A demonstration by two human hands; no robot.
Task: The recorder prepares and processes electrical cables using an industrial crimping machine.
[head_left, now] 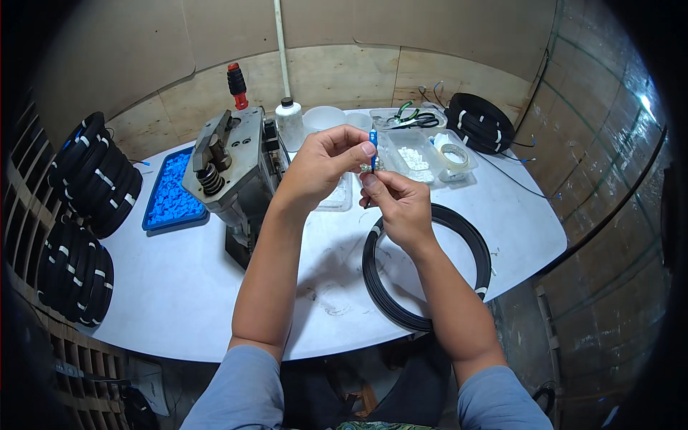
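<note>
A small blue fibre-optic connector [373,139] stands upright above the table, pinched between the thumb and fingers of my left hand [331,158]. Just below it, my right hand [403,209] grips the black cable [373,170] at the connector's lower end. Both hands are closed and nearly touch. Under my right forearm lies a coil of black cable [371,276], bound with white ties. My fingers partly cover the join between cable and connector.
A metal press [233,172] stands left of my arms, beside a tray of blue parts [172,188]. Cable coils are stacked at the left [93,175] and back right [480,123]. Behind my hands are a bottle [289,123], pliers [407,113], scissors [419,120] and a clear box [411,147] of white pieces.
</note>
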